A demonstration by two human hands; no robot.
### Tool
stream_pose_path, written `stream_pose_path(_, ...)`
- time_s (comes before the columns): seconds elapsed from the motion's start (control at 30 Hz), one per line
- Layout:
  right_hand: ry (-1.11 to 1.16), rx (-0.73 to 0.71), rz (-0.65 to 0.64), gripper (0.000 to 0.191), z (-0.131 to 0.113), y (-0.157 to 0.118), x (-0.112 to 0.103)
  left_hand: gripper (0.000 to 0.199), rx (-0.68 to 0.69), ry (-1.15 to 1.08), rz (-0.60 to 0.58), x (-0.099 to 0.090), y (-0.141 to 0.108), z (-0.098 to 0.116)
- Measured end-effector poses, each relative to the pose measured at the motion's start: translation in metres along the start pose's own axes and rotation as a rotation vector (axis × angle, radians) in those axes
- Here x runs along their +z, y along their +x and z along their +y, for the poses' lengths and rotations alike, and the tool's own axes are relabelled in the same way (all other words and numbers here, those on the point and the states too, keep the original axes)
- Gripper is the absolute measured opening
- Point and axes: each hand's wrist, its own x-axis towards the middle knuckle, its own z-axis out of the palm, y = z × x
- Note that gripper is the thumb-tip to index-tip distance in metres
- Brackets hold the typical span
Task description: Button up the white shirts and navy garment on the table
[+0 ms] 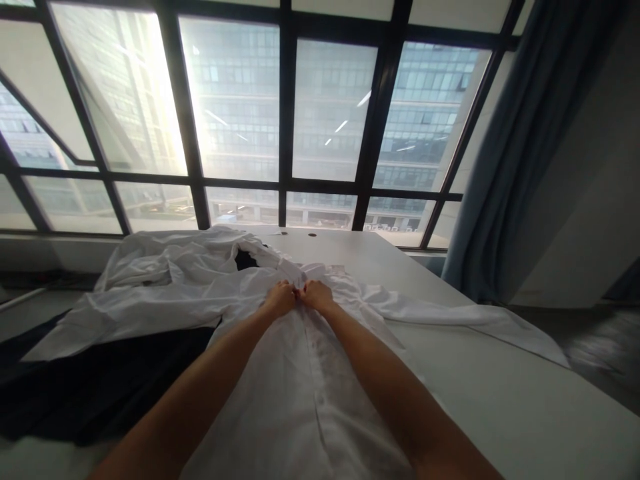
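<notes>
A white shirt (280, 400) lies spread on the table, its button front running toward me and its collar at the far end. Just below the collar, my left hand (281, 298) and my right hand (315, 295) meet at the front opening. Both have their fingers closed on the shirt's fabric, knuckles nearly touching. The small part between the fingertips is too small to make out. One sleeve stretches out to the right over the table, the other to the left.
The white table (480, 380) reaches toward large windows (240, 100). More white clothing (165, 260) is heaped at the far left, with dark cloth (125, 380) nearer me. A blue-grey curtain (505, 167) hangs at the right.
</notes>
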Motion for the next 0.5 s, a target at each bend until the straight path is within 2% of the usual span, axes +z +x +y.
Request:
stream_pose_path(0.17, -0.027, 0.093, -0.092, 0.036, 0.0, 0.014, 0.001, 0.03, -0.005, 0.109, -0.011, -0.002, -0.004, 0.003)
stream_pose_path(0.3, -0.033, 0.097, -0.111, 0.031, 0.006, 0.021, -0.003, 0.03, -0.075, 0.085, -0.065, -0.007, 0.005, 0.008)
stream_pose_path(0.4, 0.079, 0.09, -0.096, 0.017, 0.014, 0.024, -0.002, 0.029, -0.149, 0.046, -0.077, -0.007, 0.013, 0.015)
stream_pose_path(0.5, 0.28, 0.069, -0.141, 0.021, 0.025, 0.025, 0.004, 0.027, -0.198, 0.004, -0.07, -0.005, 0.017, 0.022)
